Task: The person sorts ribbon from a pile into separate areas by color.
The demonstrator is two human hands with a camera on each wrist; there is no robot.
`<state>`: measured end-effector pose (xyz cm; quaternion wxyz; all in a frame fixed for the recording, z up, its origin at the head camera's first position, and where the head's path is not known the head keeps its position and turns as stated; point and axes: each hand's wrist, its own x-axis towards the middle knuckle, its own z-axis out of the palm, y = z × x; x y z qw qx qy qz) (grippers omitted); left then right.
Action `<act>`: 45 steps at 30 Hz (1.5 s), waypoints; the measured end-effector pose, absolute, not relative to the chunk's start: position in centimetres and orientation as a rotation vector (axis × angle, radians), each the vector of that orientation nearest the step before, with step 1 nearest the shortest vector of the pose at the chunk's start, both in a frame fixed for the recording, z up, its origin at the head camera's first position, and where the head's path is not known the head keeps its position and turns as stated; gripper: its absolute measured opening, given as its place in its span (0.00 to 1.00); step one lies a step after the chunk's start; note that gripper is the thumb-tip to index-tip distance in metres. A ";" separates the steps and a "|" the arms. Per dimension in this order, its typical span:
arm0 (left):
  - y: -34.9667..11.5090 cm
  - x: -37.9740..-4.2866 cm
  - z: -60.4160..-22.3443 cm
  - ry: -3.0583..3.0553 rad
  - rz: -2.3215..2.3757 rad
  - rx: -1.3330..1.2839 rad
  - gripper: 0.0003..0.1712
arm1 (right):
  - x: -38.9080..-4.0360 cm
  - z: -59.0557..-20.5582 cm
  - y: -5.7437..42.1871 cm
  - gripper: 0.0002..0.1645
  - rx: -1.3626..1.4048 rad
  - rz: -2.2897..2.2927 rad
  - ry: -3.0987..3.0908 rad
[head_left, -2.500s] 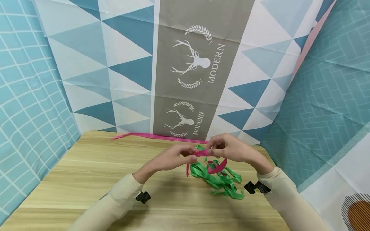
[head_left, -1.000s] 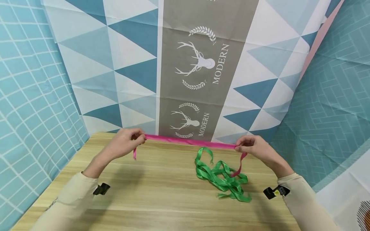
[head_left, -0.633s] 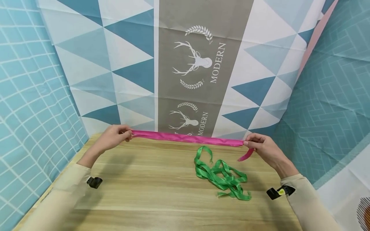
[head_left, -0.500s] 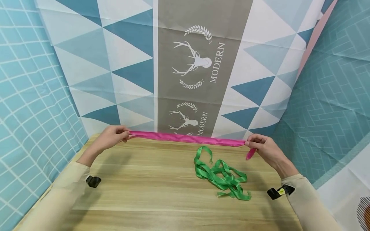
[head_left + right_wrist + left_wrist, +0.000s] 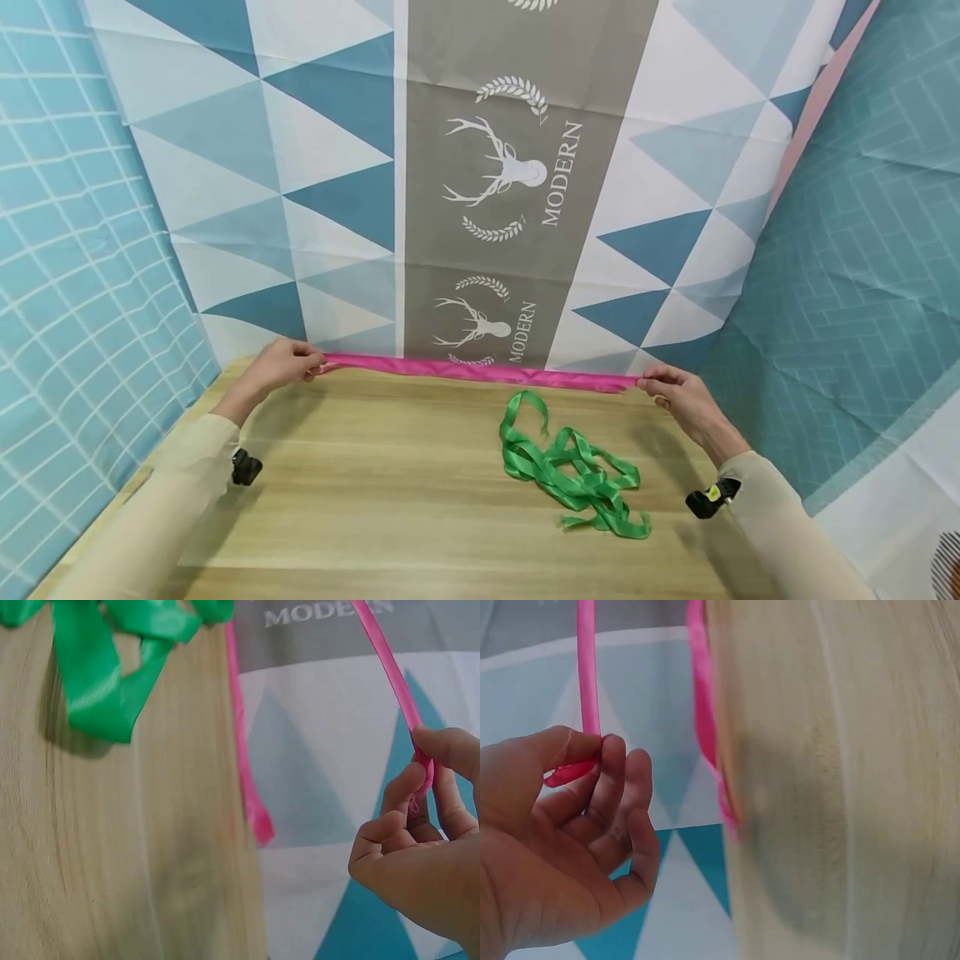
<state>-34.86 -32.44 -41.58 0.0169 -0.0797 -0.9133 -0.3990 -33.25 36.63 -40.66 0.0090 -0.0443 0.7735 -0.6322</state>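
Observation:
My left hand (image 5: 277,367) pinches one end of a pink ribbon (image 5: 589,667) between thumb and index finger. At the other end, my right hand (image 5: 682,404) pinches it too, with a short frayed tip showing in the right wrist view. The ribbon is stretched straight between the hands, above the table's far edge. A second pink ribbon (image 5: 244,735) lies along that far edge; in the head view the two nearly overlap. A loose tangle of green ribbon (image 5: 97,697) lies on the table, nearer the right hand and below the stretched ribbon.
The wooden table (image 5: 360,492) reaches back to a patterned cloth (image 5: 517,250) hanging behind it. Blue tiled cloth (image 5: 67,292) hangs on the left, and teal cloth (image 5: 862,292) hangs on the right.
My hands have spread from close together to wide apart, drawing the pink ribbon straight. Its dangling ends by both hands no longer hang down in the head view. The green tangle stays put.

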 end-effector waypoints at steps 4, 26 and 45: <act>-33.1 -35.8 -43.2 -2.863 -1.178 -0.179 0.16 | -34.3 -41.8 36.2 0.21 -0.096 -1.911 2.479; -32.3 -39.6 -47.1 -2.967 -0.888 0.098 0.21 | -39.9 -45.6 33.3 0.08 0.093 -1.291 2.898; -32.1 -39.3 -46.2 -2.969 -0.865 0.109 0.16 | -39.1 -45.6 33.5 0.14 0.129 -1.207 2.823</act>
